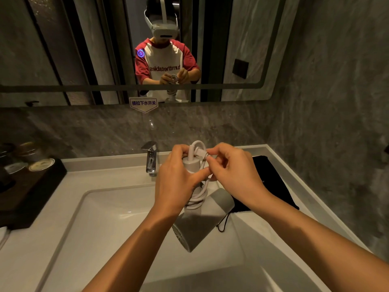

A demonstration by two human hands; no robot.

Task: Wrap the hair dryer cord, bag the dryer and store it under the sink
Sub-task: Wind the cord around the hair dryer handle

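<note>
I hold a white hair dryer (202, 224) upside down above the sink, its barrel pointing down and its handle up. My left hand (174, 182) grips the handle. The white cord (199, 197) is wound in several loops around the handle. My right hand (233, 173) pinches the cord's plug end at the top of the handle. A black drawstring bag (271, 182) lies flat on the counter to the right, behind my right wrist, its string trailing toward the basin.
A white sink basin (105, 218) lies below my hands, with a chrome faucet (151, 159) at its back. A dark tray (31, 192) with small tins stands on the left counter. A mirror (63, 49) and grey stone walls close the back and right.
</note>
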